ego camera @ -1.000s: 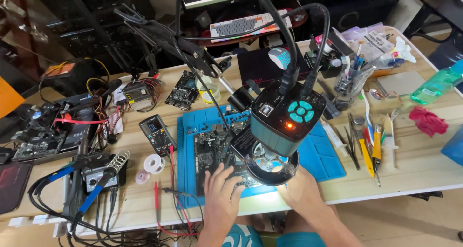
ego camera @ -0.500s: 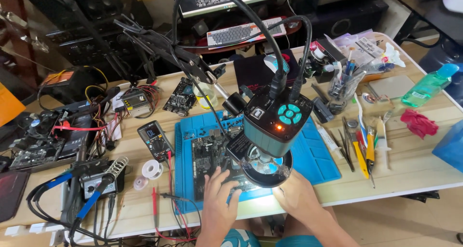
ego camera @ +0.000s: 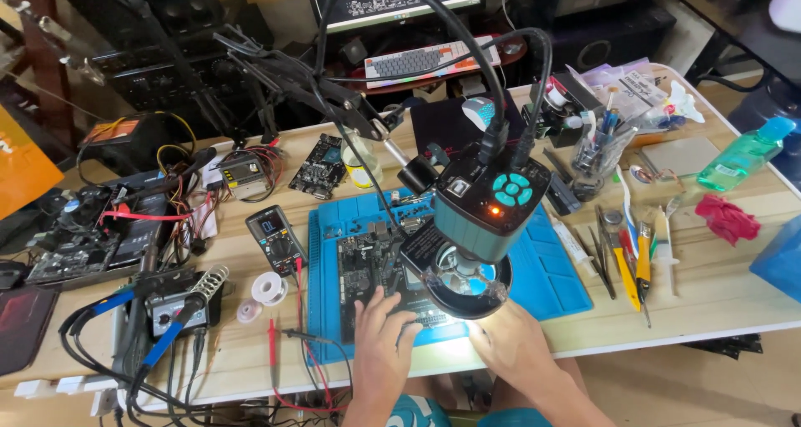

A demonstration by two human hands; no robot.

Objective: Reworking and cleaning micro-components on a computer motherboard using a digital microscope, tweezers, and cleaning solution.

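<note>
Blue silicone mat on the counter carries the dark green circuit board; my left hand lies spread on it, right hand beside, grip unclear. I judge inspection under the teal microscope; next needs steady positioning.

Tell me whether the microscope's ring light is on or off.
On: the ring light glows, throwing a bright patch onto the blue mat near the right hand.

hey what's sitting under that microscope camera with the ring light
Under the microscope camera lies a dark circuit board on the blue work mat. The left hand rests on the board's near edge; the right hand is beside it. The board's part beneath the lens is covered.
</note>
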